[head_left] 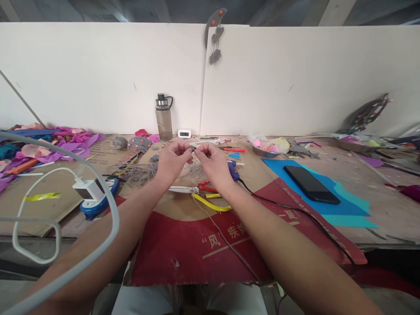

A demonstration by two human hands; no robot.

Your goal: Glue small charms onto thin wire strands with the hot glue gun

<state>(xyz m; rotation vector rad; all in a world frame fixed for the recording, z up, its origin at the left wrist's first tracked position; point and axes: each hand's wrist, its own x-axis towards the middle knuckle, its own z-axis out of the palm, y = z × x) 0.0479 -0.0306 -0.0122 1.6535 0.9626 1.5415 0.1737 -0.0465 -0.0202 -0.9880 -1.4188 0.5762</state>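
Note:
Near the middle of the work area, my left hand (pixel 172 162) and my right hand (pixel 213 164) come together, thumbs and fingertips pinched. Between them is a small dark grey piece (pixel 193 148), mostly hidden by the fingers. Just left of my left hand lies a loose tangle of grey cord (pixel 136 175). Below the hands rest pliers with yellow handles (pixel 213 205), along with a red-handled tool (pixel 207 188). A blue glue gun (pixel 233 170), partly covered by my right hand, has a black cable running right. Flat cardboard (pixel 183 245) lies under everything here.
A white cable loops across the left foreground beside a blue power strip (pixel 98 209). A black phone (pixel 310 183) lies on blue sheets at right. A bottle (pixel 164 122) and small clock (pixel 184 134) stand at the back. Coloured scraps (pixel 65 142) pile up left; a metal bowl (pixel 266 152) stands back right.

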